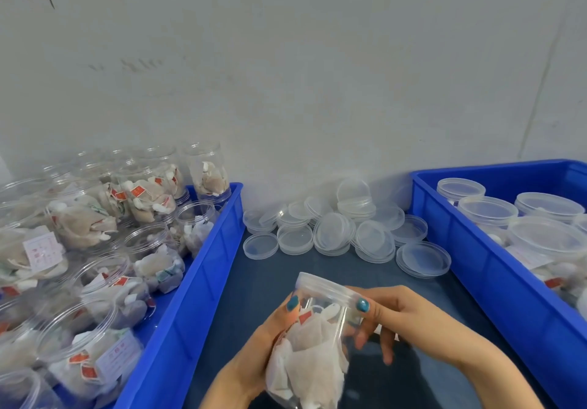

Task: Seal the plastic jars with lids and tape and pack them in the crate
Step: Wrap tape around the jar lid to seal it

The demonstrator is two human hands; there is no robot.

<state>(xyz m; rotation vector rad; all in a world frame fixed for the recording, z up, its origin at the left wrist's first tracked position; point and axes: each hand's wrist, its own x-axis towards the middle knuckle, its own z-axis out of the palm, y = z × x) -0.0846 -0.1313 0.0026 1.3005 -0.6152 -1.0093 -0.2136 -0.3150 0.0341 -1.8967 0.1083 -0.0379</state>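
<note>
You hold the jar (317, 351) at 6 o'clock, low in the view and above the dark worktop (254, 281), tilted so that its top leans toward 11 o'clock. It is stuffed with pale sachets, and a clear lid (324, 288) sits on its mouth. Your left grip (263, 338) is clasped round the jar's body from the 9 o'clock side, thumb lying up near the lid. Your right grip (400, 316) grasps the jar from 3 o'clock, thumb against the lid's rim and fingers curled behind. At 12 o'clock from the jar lies a heap of loose lids (333, 230). The left crate (203, 281) at 9 o'clock holds filled open jars (197, 215); the right crate (476, 250) at 3 o'clock holds lidded jars (487, 207).
</note>
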